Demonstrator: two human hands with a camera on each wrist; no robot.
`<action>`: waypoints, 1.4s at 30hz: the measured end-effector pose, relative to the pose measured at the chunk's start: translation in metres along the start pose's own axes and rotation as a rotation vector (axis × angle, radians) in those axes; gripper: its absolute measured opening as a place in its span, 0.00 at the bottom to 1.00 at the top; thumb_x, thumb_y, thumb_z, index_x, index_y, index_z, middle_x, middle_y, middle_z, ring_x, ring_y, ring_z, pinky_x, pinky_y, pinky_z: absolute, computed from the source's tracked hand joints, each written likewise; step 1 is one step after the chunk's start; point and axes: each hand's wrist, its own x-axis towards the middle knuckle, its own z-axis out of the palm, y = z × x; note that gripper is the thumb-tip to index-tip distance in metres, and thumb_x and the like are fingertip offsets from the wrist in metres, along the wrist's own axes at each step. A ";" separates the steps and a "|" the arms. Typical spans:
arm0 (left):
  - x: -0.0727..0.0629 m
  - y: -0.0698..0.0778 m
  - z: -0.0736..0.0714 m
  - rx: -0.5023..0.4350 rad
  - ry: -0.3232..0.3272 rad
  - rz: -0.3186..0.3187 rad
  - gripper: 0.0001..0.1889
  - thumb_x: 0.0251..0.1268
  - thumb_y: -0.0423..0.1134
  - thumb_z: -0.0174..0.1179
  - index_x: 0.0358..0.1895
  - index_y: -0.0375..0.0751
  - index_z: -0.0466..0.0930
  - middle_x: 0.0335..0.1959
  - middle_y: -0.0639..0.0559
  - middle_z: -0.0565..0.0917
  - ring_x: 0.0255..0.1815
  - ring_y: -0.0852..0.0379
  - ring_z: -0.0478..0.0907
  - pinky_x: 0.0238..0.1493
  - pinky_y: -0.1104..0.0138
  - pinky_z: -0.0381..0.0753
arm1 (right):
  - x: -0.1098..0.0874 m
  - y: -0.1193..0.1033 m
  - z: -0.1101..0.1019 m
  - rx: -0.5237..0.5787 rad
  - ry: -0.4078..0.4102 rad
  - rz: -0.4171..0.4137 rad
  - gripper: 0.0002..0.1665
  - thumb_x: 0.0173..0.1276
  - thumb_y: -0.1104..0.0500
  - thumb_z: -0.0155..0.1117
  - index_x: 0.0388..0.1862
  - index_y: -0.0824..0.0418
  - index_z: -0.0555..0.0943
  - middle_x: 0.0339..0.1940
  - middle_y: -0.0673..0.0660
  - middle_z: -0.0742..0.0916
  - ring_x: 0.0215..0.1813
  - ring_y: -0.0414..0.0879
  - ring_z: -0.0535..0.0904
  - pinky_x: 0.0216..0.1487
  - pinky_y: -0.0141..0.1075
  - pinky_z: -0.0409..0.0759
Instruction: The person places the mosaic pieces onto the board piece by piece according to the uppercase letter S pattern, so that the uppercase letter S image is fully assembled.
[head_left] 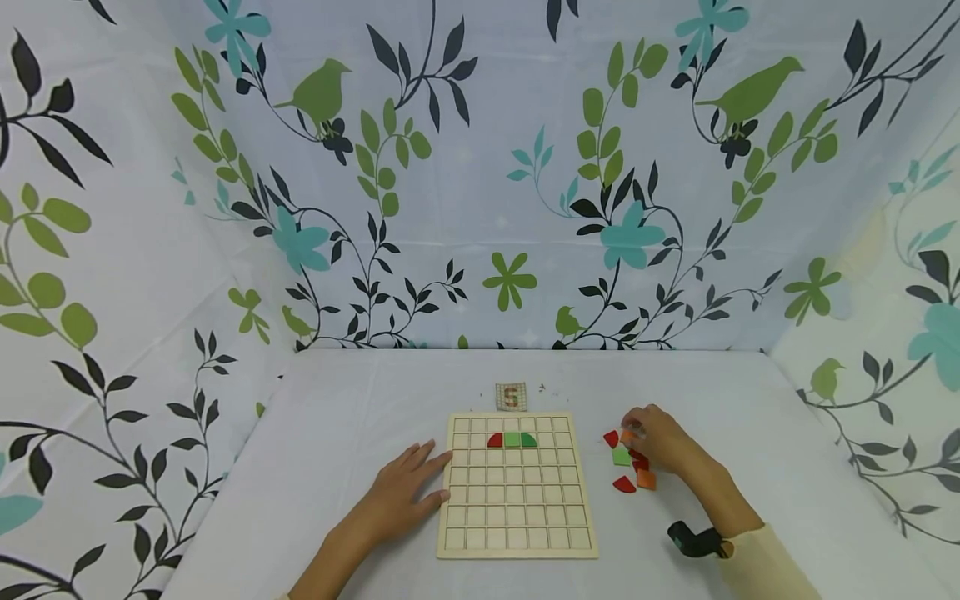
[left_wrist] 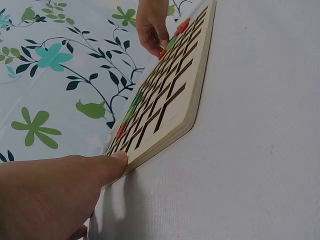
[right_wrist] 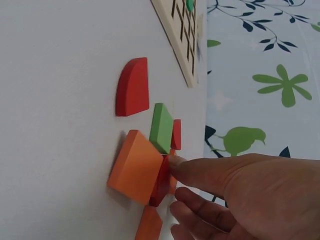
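Note:
A pale wooden grid board (head_left: 517,557) lies flat on the table. One of its upper rows holds a red quarter-round piece (head_left: 495,440), a light green square (head_left: 512,439) and a dark green quarter-round (head_left: 528,440). My left hand (head_left: 401,492) rests at the board's left edge with its fingers spread, the thumb (left_wrist: 112,167) at the rim. To the right of the board, my right hand (head_left: 656,437) is over a loose cluster of pieces. Its thumb and bent fingers are around an orange piece (right_wrist: 173,186); I cannot tell whether they grip it.
Around the right hand lie a red quarter-round (right_wrist: 134,87), a light green square (right_wrist: 161,129), an orange square (right_wrist: 135,167) and other red and orange pieces. A small tile marked like a 5 (head_left: 512,397) is beyond the board. Patterned cloth (head_left: 510,208) hangs behind the white table.

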 end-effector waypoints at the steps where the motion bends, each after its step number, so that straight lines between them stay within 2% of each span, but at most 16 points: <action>1: 0.000 0.000 0.000 -0.003 -0.001 -0.001 0.33 0.78 0.56 0.61 0.80 0.53 0.69 0.83 0.38 0.64 0.84 0.32 0.56 0.76 0.30 0.59 | -0.001 0.001 0.000 0.017 0.001 0.003 0.16 0.73 0.63 0.71 0.56 0.67 0.82 0.50 0.62 0.82 0.51 0.55 0.79 0.59 0.55 0.84; 6: 0.001 0.001 -0.001 0.003 -0.004 -0.001 0.32 0.78 0.57 0.60 0.80 0.53 0.69 0.83 0.39 0.63 0.84 0.32 0.56 0.76 0.31 0.59 | -0.004 0.005 0.000 0.083 0.014 0.043 0.17 0.72 0.62 0.71 0.55 0.69 0.82 0.48 0.63 0.83 0.50 0.54 0.80 0.57 0.54 0.86; 12: 0.001 0.001 -0.001 0.010 -0.012 -0.013 0.33 0.78 0.57 0.60 0.81 0.53 0.68 0.83 0.39 0.63 0.84 0.32 0.56 0.76 0.30 0.58 | -0.003 0.010 0.005 0.104 0.032 0.070 0.17 0.71 0.62 0.71 0.54 0.69 0.82 0.49 0.64 0.82 0.49 0.55 0.78 0.58 0.55 0.85; 17: 0.001 0.000 -0.001 -0.002 -0.009 -0.005 0.32 0.79 0.57 0.60 0.80 0.52 0.69 0.83 0.38 0.63 0.84 0.31 0.55 0.76 0.30 0.58 | 0.001 0.012 0.013 0.140 0.062 0.086 0.18 0.72 0.63 0.68 0.58 0.69 0.82 0.53 0.67 0.81 0.52 0.58 0.78 0.61 0.57 0.83; 22: -0.001 0.001 -0.001 -0.013 -0.005 -0.003 0.33 0.78 0.57 0.60 0.80 0.52 0.69 0.83 0.37 0.63 0.84 0.31 0.55 0.77 0.30 0.57 | -0.001 0.009 0.020 0.174 0.092 0.109 0.18 0.75 0.65 0.65 0.61 0.69 0.81 0.55 0.67 0.81 0.51 0.56 0.79 0.62 0.56 0.84; 29: -0.002 0.001 -0.001 -0.011 -0.001 0.001 0.33 0.78 0.58 0.60 0.80 0.52 0.69 0.83 0.38 0.63 0.84 0.32 0.55 0.77 0.31 0.57 | -0.003 0.008 0.025 0.163 0.141 0.090 0.18 0.75 0.67 0.63 0.61 0.71 0.80 0.54 0.67 0.81 0.51 0.56 0.81 0.61 0.55 0.84; 35: -0.001 0.001 -0.001 -0.010 -0.006 0.002 0.33 0.78 0.58 0.60 0.80 0.52 0.69 0.83 0.38 0.63 0.84 0.31 0.56 0.77 0.31 0.58 | -0.001 0.005 0.029 0.133 0.173 0.052 0.17 0.76 0.66 0.64 0.60 0.72 0.80 0.53 0.67 0.81 0.50 0.55 0.78 0.59 0.54 0.85; 42: -0.001 0.000 0.000 -0.004 -0.001 0.000 0.33 0.78 0.57 0.60 0.80 0.53 0.68 0.83 0.38 0.63 0.84 0.32 0.55 0.77 0.31 0.58 | 0.007 -0.011 0.029 0.130 0.185 0.025 0.19 0.77 0.65 0.65 0.63 0.72 0.80 0.54 0.68 0.81 0.52 0.57 0.80 0.62 0.55 0.84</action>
